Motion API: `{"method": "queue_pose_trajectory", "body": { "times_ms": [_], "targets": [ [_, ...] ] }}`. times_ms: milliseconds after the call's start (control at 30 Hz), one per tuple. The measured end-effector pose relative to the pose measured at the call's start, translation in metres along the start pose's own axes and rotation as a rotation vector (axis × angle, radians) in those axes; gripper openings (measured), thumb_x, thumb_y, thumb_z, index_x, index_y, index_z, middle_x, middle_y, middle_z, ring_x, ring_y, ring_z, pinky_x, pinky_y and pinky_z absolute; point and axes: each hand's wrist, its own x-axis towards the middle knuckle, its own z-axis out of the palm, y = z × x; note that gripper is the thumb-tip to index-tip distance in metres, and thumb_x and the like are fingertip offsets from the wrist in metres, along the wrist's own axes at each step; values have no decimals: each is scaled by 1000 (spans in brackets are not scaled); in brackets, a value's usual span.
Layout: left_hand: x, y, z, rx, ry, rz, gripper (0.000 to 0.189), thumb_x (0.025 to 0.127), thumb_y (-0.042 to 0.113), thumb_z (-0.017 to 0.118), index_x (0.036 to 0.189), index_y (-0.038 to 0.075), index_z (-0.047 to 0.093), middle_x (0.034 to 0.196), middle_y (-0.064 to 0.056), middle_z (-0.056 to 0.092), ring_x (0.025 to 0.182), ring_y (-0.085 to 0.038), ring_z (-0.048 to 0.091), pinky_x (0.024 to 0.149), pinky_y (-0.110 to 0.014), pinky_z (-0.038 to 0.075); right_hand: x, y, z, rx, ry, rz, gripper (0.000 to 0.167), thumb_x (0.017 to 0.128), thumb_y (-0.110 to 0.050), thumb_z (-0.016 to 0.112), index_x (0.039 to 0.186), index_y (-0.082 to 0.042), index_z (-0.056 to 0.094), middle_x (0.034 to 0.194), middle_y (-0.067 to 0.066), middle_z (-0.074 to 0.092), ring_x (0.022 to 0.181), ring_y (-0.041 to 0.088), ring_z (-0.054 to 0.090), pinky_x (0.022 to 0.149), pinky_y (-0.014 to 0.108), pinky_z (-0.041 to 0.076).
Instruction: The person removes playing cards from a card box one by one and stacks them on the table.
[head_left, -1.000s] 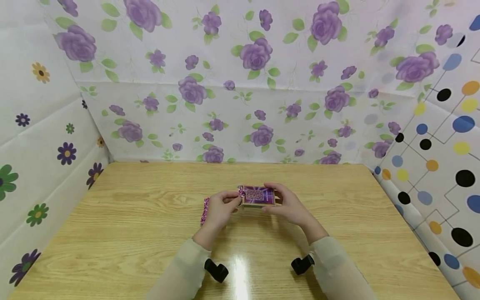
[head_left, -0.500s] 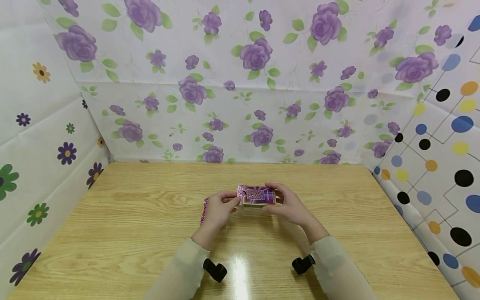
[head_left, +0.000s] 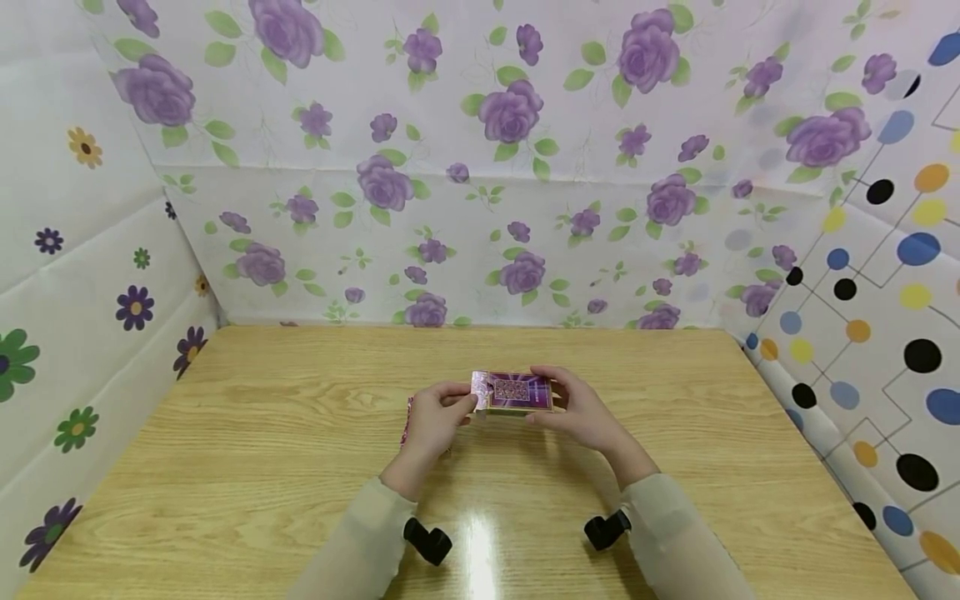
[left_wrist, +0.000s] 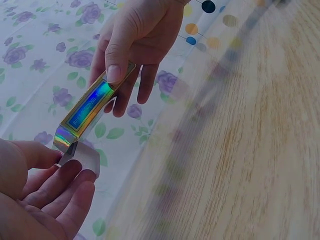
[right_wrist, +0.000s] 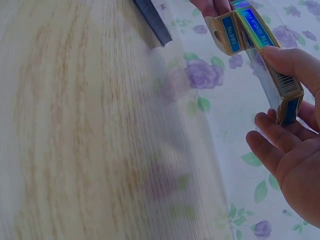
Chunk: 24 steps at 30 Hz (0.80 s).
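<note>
My right hand (head_left: 583,412) grips the right end of a slim purple-and-gold playing card box (head_left: 519,392), thumb along one long edge and fingers on the other. Its left end is open. A pale pink patterned strip of playing cards (head_left: 480,389) sticks out there, and my left hand (head_left: 437,416) pinches it between thumb and fingers. In the right wrist view the box's end flap (right_wrist: 231,36), marked No.990, is folded out. The left wrist view shows the box's shiny narrow side (left_wrist: 86,111) and the white inside of the flap (left_wrist: 89,161).
A pink patterned piece (head_left: 407,421), mostly hidden behind my left hand, lies on the wooden table (head_left: 262,433). Flowered cloth (head_left: 450,242) hangs along the back edge, with cloth walls at both sides. A black wrist camera mount (head_left: 427,542) sits on each forearm.
My left hand has shifted slightly left, and the pale strip of cards shows more beyond the box's open end. The right hand and the box have hardly moved.
</note>
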Motion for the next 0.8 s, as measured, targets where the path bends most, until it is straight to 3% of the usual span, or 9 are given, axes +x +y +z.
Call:
{"method": "queue_pose_trajectory", "body": {
  "times_ms": [567, 800],
  "targets": [
    [3, -4, 0, -34, 11, -7, 21, 88, 4, 63, 105, -8, 65, 98, -25, 69, 85, -26, 69, 70, -31, 59, 0, 7, -1, 23, 16, 10, 76, 79, -14, 76, 143, -8, 36, 147, 18, 36, 125, 35, 48, 106, 48, 40],
    [5, -9, 1, -58, 29, -11, 22, 88, 4, 63, 105, -10, 65, 97, -25, 69, 79, -20, 69, 69, -32, 59, -1, 11, 1, 43, 16, 18, 78, 79, -10, 75, 144, -5, 33, 148, 21, 33, 127, 39, 45, 107, 50, 37]
  ]
}}
